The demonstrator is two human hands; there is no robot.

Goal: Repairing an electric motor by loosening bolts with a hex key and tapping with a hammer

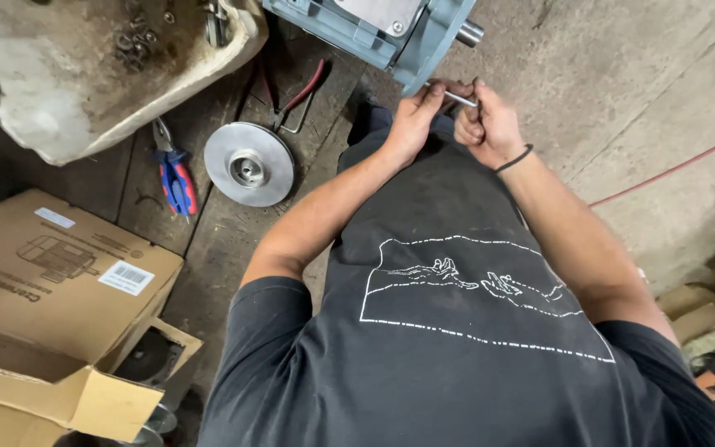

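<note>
1. I hold a thin metal rod [460, 98] between both hands, just below the lower corner of a blue-grey motor housing [391, 37] that sits on the workshop floor.
2. My left hand [414, 117] reaches up from the near side; its thumb and fingertips are pinched on the rod's left end, right against the housing's corner.
3. My right hand [484, 124] is curled into a closed fist around the rod's other end, the bright shaft emerging from between thumb and forefinger. A black band [513, 159] circles that wrist.
4. The rod lies nearly level, tilted slightly down toward my right hand, bridging the small gap between my two sets of fingers.
5. The motor's short steel shaft [470, 33] juts out to the right, above my hands and apart from them.
6. On the dark boards to my left lie a round metal disc [249, 164] with a raised hub, red-handled pliers [295, 98] just beside it, and a blue-and-red-handled tool [175, 175].
7. A grimy white tub [84, 91] holding nuts stands beyond them; an open cardboard box [51, 306] sits near my left elbow.
</note>
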